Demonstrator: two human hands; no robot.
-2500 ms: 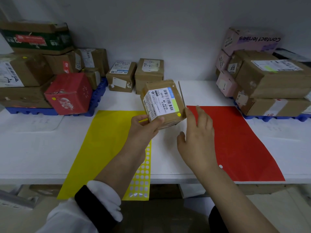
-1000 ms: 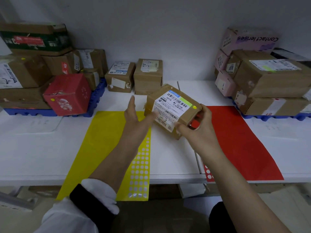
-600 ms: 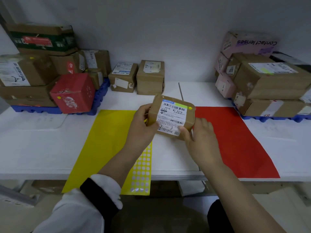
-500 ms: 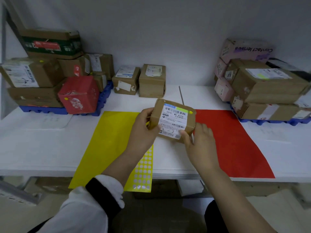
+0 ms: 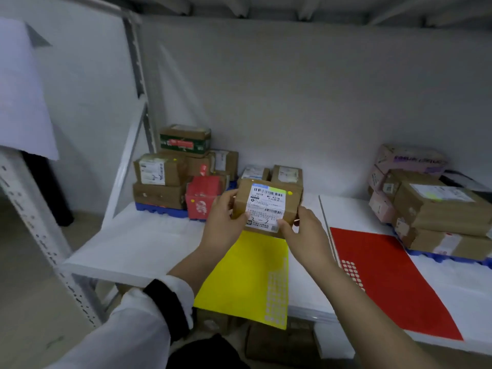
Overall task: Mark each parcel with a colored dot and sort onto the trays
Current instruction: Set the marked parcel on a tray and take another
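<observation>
A small brown parcel (image 5: 267, 206) with a white label and a yellow dot near its top right corner is held up above the shelf. My left hand (image 5: 223, 222) grips its left side and my right hand (image 5: 303, 233) grips its lower right corner. Below it lies the yellow sheet (image 5: 239, 272) with a strip of yellow dot stickers (image 5: 277, 296) along its right edge. To the right lies the red sheet (image 5: 391, 278) with red dot stickers (image 5: 351, 272) at its left edge.
A blue tray (image 5: 157, 209) at the left back bears stacked parcels, among them a red box (image 5: 202, 199). Another blue tray (image 5: 452, 258) at the right bears brown and pink parcels. Two small parcels (image 5: 286, 174) stand at the back wall. A metal shelf post (image 5: 34, 219) rises at the left.
The view has swung to the left and pulled back. The parcel, still in both hands, now sits further left, above the yellow sheet's far end.
</observation>
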